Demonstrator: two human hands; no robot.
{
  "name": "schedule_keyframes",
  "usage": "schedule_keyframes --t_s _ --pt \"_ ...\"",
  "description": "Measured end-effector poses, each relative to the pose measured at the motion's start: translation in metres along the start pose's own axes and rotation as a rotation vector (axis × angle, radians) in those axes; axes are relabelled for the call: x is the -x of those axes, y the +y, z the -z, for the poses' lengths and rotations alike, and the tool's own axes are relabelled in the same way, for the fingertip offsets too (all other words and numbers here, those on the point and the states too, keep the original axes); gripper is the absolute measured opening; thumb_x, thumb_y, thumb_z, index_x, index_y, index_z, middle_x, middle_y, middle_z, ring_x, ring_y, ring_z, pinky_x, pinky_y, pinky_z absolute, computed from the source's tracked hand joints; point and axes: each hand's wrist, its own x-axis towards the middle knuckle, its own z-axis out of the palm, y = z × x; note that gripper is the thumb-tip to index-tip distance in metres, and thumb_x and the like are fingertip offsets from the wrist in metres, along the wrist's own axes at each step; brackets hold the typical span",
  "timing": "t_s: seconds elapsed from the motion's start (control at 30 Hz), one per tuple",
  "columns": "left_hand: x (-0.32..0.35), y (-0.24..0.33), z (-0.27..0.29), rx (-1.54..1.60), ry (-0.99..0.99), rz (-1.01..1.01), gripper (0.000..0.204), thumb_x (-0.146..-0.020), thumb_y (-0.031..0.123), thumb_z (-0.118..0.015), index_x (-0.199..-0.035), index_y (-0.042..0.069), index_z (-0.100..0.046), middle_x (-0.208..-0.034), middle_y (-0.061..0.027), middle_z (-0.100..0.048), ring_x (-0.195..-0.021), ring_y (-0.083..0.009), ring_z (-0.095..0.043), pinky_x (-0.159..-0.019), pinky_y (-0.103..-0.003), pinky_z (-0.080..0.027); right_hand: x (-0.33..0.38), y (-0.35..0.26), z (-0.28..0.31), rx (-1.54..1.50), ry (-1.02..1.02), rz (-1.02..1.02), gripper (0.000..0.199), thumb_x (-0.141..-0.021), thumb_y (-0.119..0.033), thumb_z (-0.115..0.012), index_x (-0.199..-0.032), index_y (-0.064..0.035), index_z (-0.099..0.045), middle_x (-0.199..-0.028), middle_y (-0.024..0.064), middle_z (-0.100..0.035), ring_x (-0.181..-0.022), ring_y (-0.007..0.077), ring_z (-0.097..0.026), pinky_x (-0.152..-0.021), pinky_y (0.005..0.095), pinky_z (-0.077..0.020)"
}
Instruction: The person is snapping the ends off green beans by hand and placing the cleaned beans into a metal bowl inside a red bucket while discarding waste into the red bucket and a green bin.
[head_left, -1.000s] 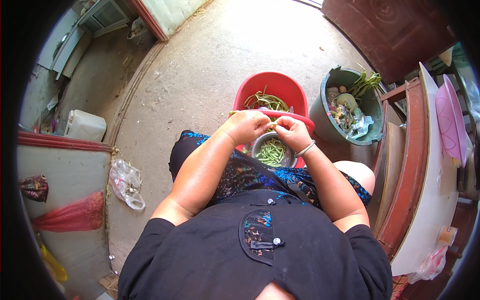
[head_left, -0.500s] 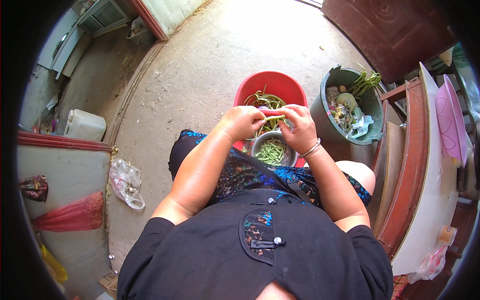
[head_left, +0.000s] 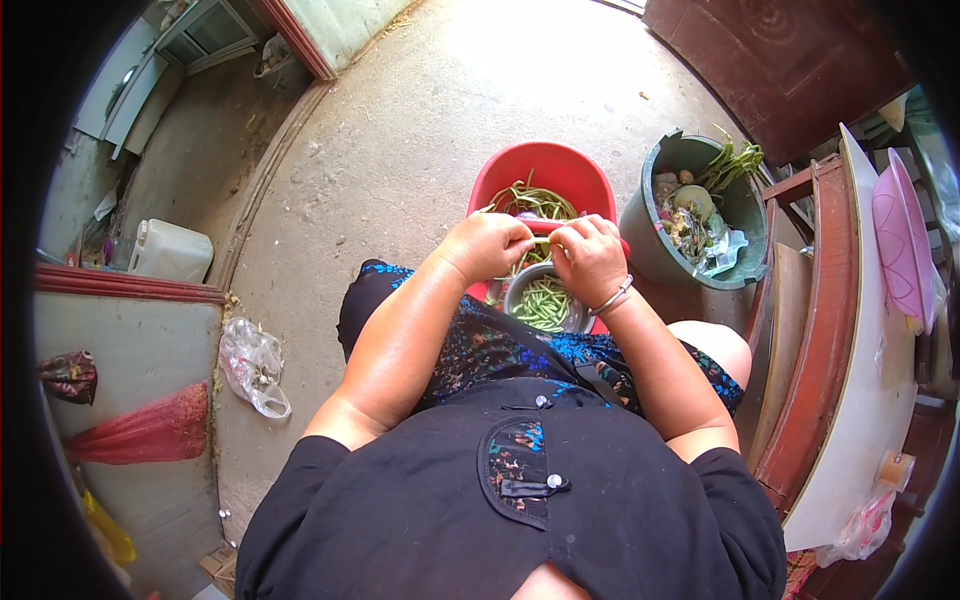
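My left hand [head_left: 495,245] and my right hand [head_left: 588,258] meet over a small metal bowl [head_left: 512,296] of cut green bean pieces [head_left: 544,304]. Between their fingertips both hands pinch one long green bean [head_left: 541,240]. Just beyond them on the floor stands a red plastic basin [head_left: 525,166] with whole green beans [head_left: 530,201] in it. A bangle sits on my right wrist. The metal bowl rests against my lap, at the near rim of the basin.
A grey-green bucket [head_left: 648,233] of vegetable scraps stands right of the basin. A wooden bench or table edge [head_left: 826,330] runs along the right. A white jerrycan [head_left: 168,251] and a crumpled plastic bag [head_left: 252,365] lie to the left on the concrete floor.
Both hands have lifted slightly from right above the metal bowl toward the red basin, still close together and working a bean between them.
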Motion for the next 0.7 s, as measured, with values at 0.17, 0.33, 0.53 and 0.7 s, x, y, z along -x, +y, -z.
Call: schedule_keyframes --t_s 0.17,0.33,0.53,0.7 --pt "-0.003 0.005 0.000 0.035 -0.042 0.008 0.013 -0.082 0.023 -0.063 -0.083 0.011 -0.068 -0.081 -0.0094 -0.065 -0.078 -0.0277 -0.062 -0.069 -0.037 -0.050 0.008 0.002 -0.013 -0.178 0.013 -0.222 0.006 -0.070 -0.011 -0.064 -0.072 -0.0091 -0.058 -0.073 0.0075 -0.059 -0.074 0.0274 -0.057 -0.069 0.0391 -0.0458" --pt "-0.003 0.000 -0.006 0.048 -0.042 -0.028 0.012 -0.081 0.021 -0.064 -0.083 0.010 -0.068 -0.082 -0.0096 -0.066 -0.077 -0.0275 -0.062 -0.068 -0.037 -0.050 0.006 0.005 -0.015 -0.216 0.022 -0.274 0.007 -0.070 -0.011 -0.063 -0.070 -0.0071 -0.058 -0.071 0.0099 -0.060 -0.073 0.0294 -0.057 -0.068 0.0400 -0.0468" --pt "-0.005 -0.003 -0.007 0.112 0.030 -0.122 0.009 -0.080 0.016 -0.066 -0.082 0.008 -0.068 -0.080 -0.0092 -0.066 -0.073 -0.0263 -0.063 -0.066 -0.034 -0.051 0.003 0.002 -0.016 -0.280 -0.004 -0.387 0.009 -0.072 -0.014 -0.062 -0.072 -0.0055 -0.060 -0.074 0.0121 -0.061 -0.072 0.0302 -0.059 -0.068 0.0404 -0.0477" --pt "-0.005 -0.004 -0.008 0.118 0.095 -0.172 0.008 -0.079 0.015 -0.067 -0.082 0.008 -0.068 -0.077 -0.0088 -0.065 -0.069 -0.0253 -0.063 -0.064 -0.033 -0.051 0.001 -0.002 -0.015 -0.369 -0.036 -0.517 0.012 -0.075 -0.017 -0.062 -0.075 -0.0044 -0.062 -0.076 0.0134 -0.061 -0.074 0.0303 -0.060 -0.069 0.0390 -0.0483"
